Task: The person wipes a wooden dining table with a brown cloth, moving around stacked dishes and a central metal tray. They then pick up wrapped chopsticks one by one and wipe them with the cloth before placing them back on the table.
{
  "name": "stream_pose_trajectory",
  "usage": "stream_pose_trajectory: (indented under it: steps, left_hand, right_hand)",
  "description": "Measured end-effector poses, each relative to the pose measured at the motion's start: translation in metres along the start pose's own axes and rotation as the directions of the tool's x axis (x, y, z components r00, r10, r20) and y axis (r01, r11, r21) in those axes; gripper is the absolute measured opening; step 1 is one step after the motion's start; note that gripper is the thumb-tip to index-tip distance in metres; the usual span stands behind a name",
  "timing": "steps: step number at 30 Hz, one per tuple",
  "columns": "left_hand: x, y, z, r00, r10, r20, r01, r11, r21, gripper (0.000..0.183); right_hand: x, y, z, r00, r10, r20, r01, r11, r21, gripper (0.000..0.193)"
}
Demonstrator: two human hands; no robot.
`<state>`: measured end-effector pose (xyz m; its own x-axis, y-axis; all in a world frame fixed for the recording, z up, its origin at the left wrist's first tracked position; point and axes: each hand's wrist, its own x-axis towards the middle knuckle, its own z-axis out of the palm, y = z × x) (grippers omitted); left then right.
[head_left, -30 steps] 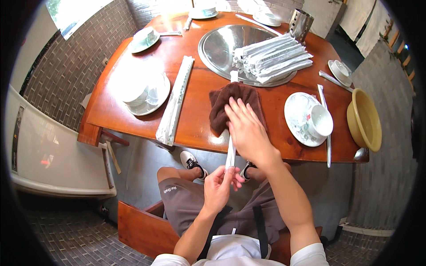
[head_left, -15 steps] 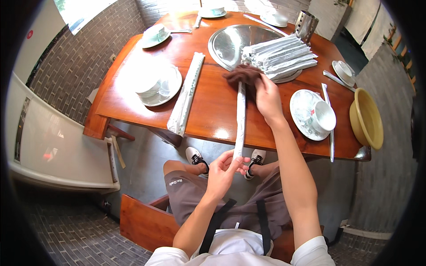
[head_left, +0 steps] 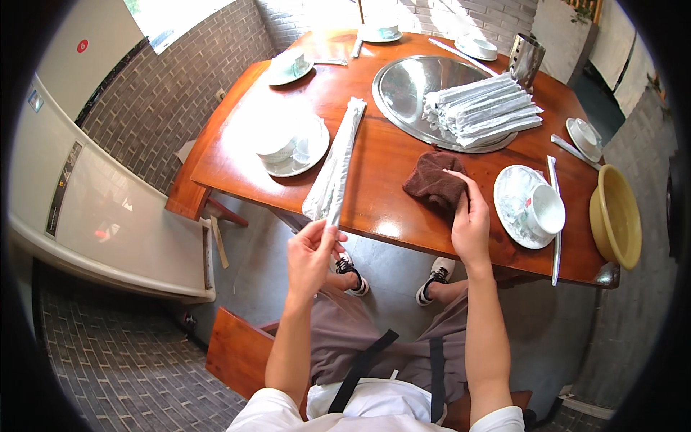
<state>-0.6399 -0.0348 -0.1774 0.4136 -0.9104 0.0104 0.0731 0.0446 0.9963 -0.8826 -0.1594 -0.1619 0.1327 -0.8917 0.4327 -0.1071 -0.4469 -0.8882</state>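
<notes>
My left hand (head_left: 313, 253) is raised in front of the table edge and pinches the near end of a long, thin wrapped packet (head_left: 332, 213). The packet points away from me onto a row of similar pale wrapped packets (head_left: 340, 155) lying on the wooden table (head_left: 389, 155). Over at the near table edge, my right hand (head_left: 471, 222) rests with its fingers gripping a crumpled brown cloth (head_left: 432, 181). A stack of several more wrapped packets (head_left: 481, 111) lies on a round metal tray (head_left: 407, 79) behind the cloth.
A plate with an upturned cup (head_left: 531, 207) and a long wrapped utensil (head_left: 555, 216) sit right of the cloth, with a yellow bowl (head_left: 614, 216) at the table's right end. A plate with cups (head_left: 291, 146) stands left. A metal canister (head_left: 526, 57) stands at the back.
My left hand has carried the thin packet leftward, from under the cloth over to the row of packets. My right hand has dropped back with the cloth to the near table edge.
</notes>
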Motion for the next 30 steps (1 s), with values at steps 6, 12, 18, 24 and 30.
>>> stream_pose_trajectory:
  steps: [6, 12, 18, 24, 30]
  left_hand:
    - [0.017, 0.007, 0.000, 0.977, 0.171, -0.131, -0.114, 0.925, 0.362, 0.027]
    - [0.026, 0.009, -0.004, 0.812, 0.583, 0.010, -0.235, 0.312, 0.921, 0.025]
    - [0.049, 0.047, 0.067, 0.818, 0.569, 0.078, -0.442, 0.537, 0.718, 0.021]
    - [0.226, 0.033, 0.179, 0.796, 0.443, 0.413, -0.603, 0.520, 0.605, 0.034]
    - [0.276, 0.006, 0.224, 0.755, 0.469, 0.458, -0.630, 0.329, 0.703, 0.023]
  right_hand:
    - [0.001, 0.007, -0.003, 1.000, 0.014, -0.020, -0.013, 0.999, 0.032, 0.029]
    - [0.001, -0.001, -0.002, 1.000, -0.003, -0.028, 0.004, 1.000, 0.009, 0.030]
    - [-0.001, 0.003, -0.002, 0.999, 0.021, -0.026, -0.021, 1.000, -0.021, 0.028]
    - [-0.001, 0.011, 0.004, 0.999, -0.021, -0.025, 0.020, 0.999, -0.033, 0.028]
    - [-0.001, 0.004, 0.001, 0.995, -0.078, -0.064, 0.076, 0.996, -0.036, 0.027]
